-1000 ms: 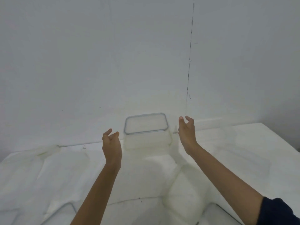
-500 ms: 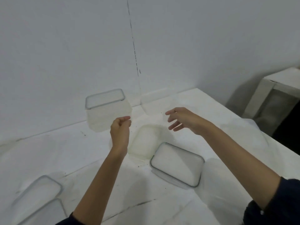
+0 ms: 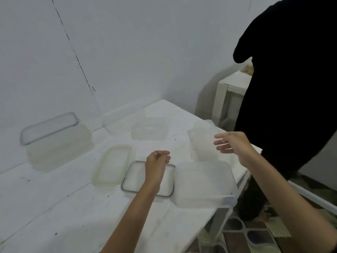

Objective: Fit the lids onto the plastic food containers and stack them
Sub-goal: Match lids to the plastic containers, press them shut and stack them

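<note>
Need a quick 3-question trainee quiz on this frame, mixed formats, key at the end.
1. True or false: the right hand is gripping a container.
2. The lid with the grey seal lies partly under which hand? A) left B) right
3. Fill in: the lidded container at far left stands against the ____.

Key: 1 false, its fingers are spread and hold nothing. 2 A, the left hand hangs over it, loosely curled. 3 wall.
</note>
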